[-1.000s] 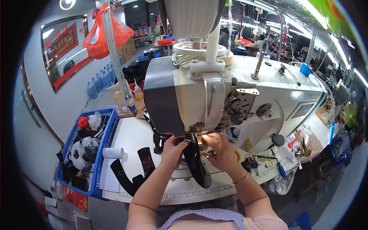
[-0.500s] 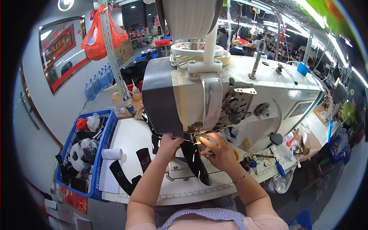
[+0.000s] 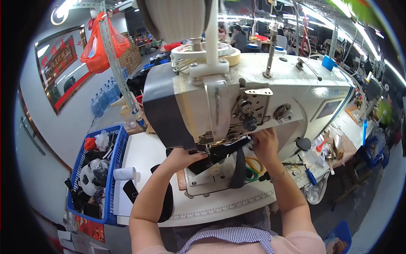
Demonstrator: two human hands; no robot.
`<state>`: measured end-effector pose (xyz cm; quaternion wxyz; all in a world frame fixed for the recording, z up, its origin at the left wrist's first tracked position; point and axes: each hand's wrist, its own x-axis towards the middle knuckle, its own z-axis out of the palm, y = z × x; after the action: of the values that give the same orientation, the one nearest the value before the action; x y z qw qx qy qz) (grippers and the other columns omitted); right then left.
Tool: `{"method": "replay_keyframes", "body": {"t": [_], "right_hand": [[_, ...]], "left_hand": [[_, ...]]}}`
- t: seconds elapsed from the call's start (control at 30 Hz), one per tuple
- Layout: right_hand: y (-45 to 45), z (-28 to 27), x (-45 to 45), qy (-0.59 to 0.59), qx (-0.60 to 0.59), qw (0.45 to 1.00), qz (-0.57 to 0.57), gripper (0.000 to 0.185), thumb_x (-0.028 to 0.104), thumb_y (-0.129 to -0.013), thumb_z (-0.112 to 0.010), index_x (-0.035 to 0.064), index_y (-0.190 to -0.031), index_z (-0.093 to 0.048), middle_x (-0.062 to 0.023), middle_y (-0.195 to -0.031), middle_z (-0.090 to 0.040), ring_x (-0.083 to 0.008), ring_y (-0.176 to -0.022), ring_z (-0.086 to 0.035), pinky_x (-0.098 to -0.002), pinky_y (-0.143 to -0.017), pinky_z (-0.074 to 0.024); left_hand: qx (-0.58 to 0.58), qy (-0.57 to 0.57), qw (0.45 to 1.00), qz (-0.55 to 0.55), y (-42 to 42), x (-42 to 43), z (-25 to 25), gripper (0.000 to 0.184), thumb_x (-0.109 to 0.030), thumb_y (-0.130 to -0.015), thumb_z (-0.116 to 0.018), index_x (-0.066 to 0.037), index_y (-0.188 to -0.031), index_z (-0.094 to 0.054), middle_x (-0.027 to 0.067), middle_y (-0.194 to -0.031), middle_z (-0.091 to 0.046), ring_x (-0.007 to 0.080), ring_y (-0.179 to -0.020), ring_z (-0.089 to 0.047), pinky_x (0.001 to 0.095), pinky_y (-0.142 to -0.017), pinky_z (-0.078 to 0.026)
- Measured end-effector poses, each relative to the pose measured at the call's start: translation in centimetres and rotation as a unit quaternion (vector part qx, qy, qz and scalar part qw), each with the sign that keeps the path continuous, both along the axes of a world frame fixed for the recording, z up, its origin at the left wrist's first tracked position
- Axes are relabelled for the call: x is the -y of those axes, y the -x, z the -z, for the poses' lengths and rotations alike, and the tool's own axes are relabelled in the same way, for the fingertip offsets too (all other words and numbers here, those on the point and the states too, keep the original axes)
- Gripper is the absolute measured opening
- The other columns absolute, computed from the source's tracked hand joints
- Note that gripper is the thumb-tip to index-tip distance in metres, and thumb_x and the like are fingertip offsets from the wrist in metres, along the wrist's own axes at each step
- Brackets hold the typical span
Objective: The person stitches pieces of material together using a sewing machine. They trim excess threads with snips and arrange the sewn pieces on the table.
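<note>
While held, black material (image 3: pixel 226 153) seemingly spans hands (image 3: pixel 182 160) (image 3: pixel 265 146).

The big sewing machine (image 3: pixel 262 101) has a smooth, hard cover, and bright light makes shiny spots on its pale side. Its round knobs (image 3: pixel 249 123) are dark and look like plastic, and the upright post (image 3: pixel 270 55) at the top is shiny metal. The strip under the needle is black cloth (image 3: pixel 224 153), mostly dull. The worktop (image 3: pixel 211 202) looks white and smooth. At lower left, the blue basket (image 3: pixel 100 169) is plastic, with a clear, crinkly plastic bag (image 3: pixel 100 168) inside. The paper roll (image 3: pixel 124 173) looks matt. In the upper left, the orange bag (image 3: pixel 99 48) is thin, wrinkly plastic, and the picture frame (image 3: pixel 63 67) has glassy shine.
</note>
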<state>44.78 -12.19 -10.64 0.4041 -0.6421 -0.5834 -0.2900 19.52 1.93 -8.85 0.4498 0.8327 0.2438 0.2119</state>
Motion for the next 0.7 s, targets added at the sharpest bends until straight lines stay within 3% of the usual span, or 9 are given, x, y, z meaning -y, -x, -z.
{"method": "replay_keyframes", "body": {"t": [0.07, 0.1, 0.2, 0.27, 0.37, 0.57, 0.6, 0.63, 0.7], "right_hand": [[0.3, 0.5, -0.8, -0.045, -0.025, 0.998, 0.047, 0.029, -0.002, -0.058, -0.063, 0.0067, -0.086, -0.061, -0.0053, -0.083, -0.06, -0.0306, -0.081, -0.054, -0.0395, -0.07, -0.0458], [0.7, 0.4, -1.3, -0.069, -0.034, 0.995, 0.068, 0.028, -0.001, -0.058, -0.064, 0.0071, -0.084, -0.06, -0.0055, -0.083, -0.059, -0.0296, -0.082, -0.053, -0.0384, -0.069, -0.0462], [4.5, 2.3, 1.0, -0.001, 0.068, 0.993, -0.095, 0.023, 0.006, -0.064, -0.065, 0.0081, -0.087, -0.062, -0.0033, -0.101, -0.06, -0.0191, -0.073, -0.054, -0.0324, -0.063, -0.0458], [7.3, 3.0, 1.3, -0.04, 0.144, 0.979, -0.136, 0.028, 0.009, -0.068, -0.064, 0.0098, -0.096, -0.064, -0.0001, -0.11, -0.06, -0.0123, -0.066, -0.052, -0.0267, -0.058, -0.044], [7.8, 3.3, 1.1, -0.024, 0.143, 0.981, -0.13, 0.033, 0.009, -0.07, -0.062, 0.0115, -0.103, -0.065, 0.0022, -0.113, -0.06, -0.0102, -0.066, -0.049, -0.0234, -0.056, -0.043], [7.0, 1.5, 0.1, 0.014, 0.094, 0.982, -0.161, 0.041, 0.004, -0.065, -0.061, 0.0117, -0.106, -0.062, 0.0017, -0.112, -0.059, -0.0145, -0.07, -0.053, -0.0279, -0.06, -0.0469], [7.0, 0.8, 0.0, 0.029, 0.065, 0.984, -0.164, 0.044, 0.002, -0.064, -0.06, 0.0098, -0.107, -0.061, -0.0037, -0.109, -0.062, -0.0186, -0.071, -0.058, -0.0301, -0.064, -0.0487], [6.8, 0.7, -0.2, 0.031, 0.054, 0.984, -0.166, 0.045, 0.002, -0.063, -0.06, 0.01, -0.107, -0.061, -0.004, -0.109, -0.062, -0.0188, -0.072, -0.058, -0.0304, -0.064, -0.0487], [6.6, 0.8, -0.3, 0.038, 0.029, 0.984, -0.17, 0.045, 0.001, -0.062, -0.06, 0.0103, -0.107, -0.062, -0.0045, -0.11, -0.061, -0.0193, -0.072, -0.058, -0.0309, -0.066, -0.0489]], "left_hand": [[-0.09, 0.133, 0.986, -0.05, -0.2, 1.7, -1.8, 0.031, -0.017, -0.081, -0.067, 0.007, -0.1, -0.06, 0.0075, -0.097, -0.061, 0.0121, -0.083, -0.058, 0.0237, -0.075, -0.046], [-0.053, 0.179, 0.982, -0.043, -0.4, 1.3, -1.0, 0.033, -0.02, -0.081, -0.067, 0.006, -0.101, -0.061, 0.0078, -0.095, -0.062, 0.012, -0.082, -0.058, 0.0234, -0.075, -0.046], [0.044, 0.315, 0.947, -0.052, -0.2, 0.7, 1.3, 0.035, -0.022, -0.082, -0.065, 0.004, -0.105, -0.063, 0.0075, -0.091, -0.064, 0.0102, -0.081, -0.058, 0.0204, -0.074, -0.045], [0.034, 0.307, 0.95, -0.048, -0.3, 0.7, 0.9, 0.032, -0.02, -0.082, -0.064, 0.003, -0.105, -0.063, 0.0065, -0.092, -0.064, 0.0105, -0.082, -0.059, 0.0212, -0.075, -0.045], [0.072, 0.274, 0.959, -0.007, -0.2, 0.7, 1.1, 0.027, -0.015, -0.083, -0.062, 0.002, -0.104, -0.063, 0.0053, -0.095, -0.064, 0.0104, -0.084, -0.058, 0.0217, -0.077, -0.045], [0.26, 0.316, 0.911, -0.056, -1.6, 1.2, 5.5, 0.018, -0.008, -0.085, -0.058, 0.001, -0.1, -0.062, 0.0021, -0.092, -0.062, 0.0079, -0.084, -0.055, 0.0213, -0.076, -0.042], [0.302, 0.315, 0.896, -0.083, -2.0, 2.2, 6.2, 0.017, -0.007, -0.086, -0.057, 0.001, -0.099, -0.062, 0.0017, -0.091, -0.062, 0.0075, -0.083, -0.054, 0.0212, -0.076, -0.042], [0.313, 0.23, 0.911, -0.14, -2.5, 4.1, 5.9, 0.015, -0.011, -0.088, -0.055, 0.001, -0.095, -0.061, -0.0009, -0.083, -0.059, 0.0066, -0.077, -0.052, 0.0204, -0.071, -0.04], [0.325, 0.233, 0.911, -0.097, -2.0, 4.2, 6.6, 0.013, -0.012, -0.089, -0.053, -0.001, -0.09, -0.059, -0.003, -0.077, -0.055, 0.0059, -0.072, -0.049, 0.02, -0.066, -0.039]]}}
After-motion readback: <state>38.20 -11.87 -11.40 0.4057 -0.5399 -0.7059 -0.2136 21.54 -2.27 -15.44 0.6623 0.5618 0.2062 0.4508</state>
